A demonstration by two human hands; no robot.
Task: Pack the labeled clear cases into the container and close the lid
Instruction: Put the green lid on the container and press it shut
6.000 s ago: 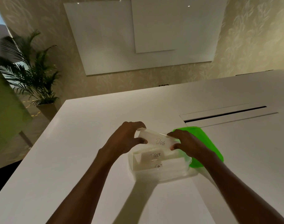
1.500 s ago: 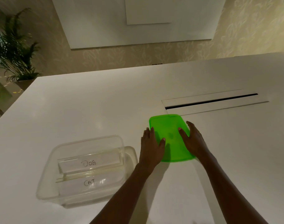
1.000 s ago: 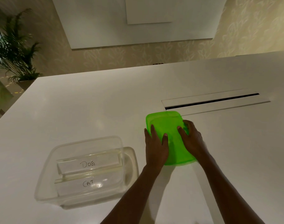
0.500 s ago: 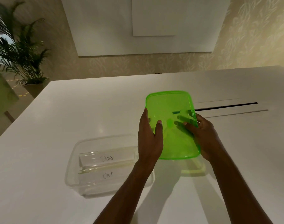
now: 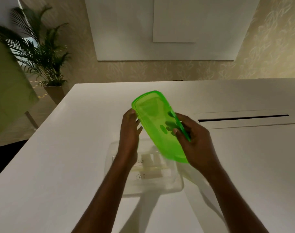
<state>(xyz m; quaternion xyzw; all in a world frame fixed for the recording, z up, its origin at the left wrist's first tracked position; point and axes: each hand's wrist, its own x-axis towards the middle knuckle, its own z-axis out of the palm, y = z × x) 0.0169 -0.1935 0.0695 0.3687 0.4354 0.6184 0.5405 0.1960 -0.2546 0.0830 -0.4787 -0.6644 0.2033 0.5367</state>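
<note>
A: What's hidden or unclear?
B: Working left to right. The left forearm [image 5: 109,182] crosses the left half of the clear container [image 5: 179,183] and hides that wall. Far case [image 5: 147,158]: label mostly covered, the letters left showing are too blurred to read. Near case [image 5: 150,176] reads CAT. Both lie inside the container; whether more cases lie under them, cannot tell. The near end of the green lid [image 5: 157,121] covers the container's far right corner.

A: Hands?
B: Left hand [image 5: 129,130] grasps the lid's left long edge. Right hand [image 5: 194,143] grasps the right long edge, thumb on top, fingers showing through the green plastic from beneath. The lid is in the air, tilted, above the container, not seated.

A: Container's place?
B: On the white table [image 5: 59,165], well in from its left edge, nearer the near edge than the far one.

A: Around it?
B: Potted palm [image 5: 40,52] on the floor beyond the table's far left corner. White wall panels [image 5: 126,31] behind. Dark slot [image 5: 242,118] in the tabletop toward the right, apart from the right hand.
</note>
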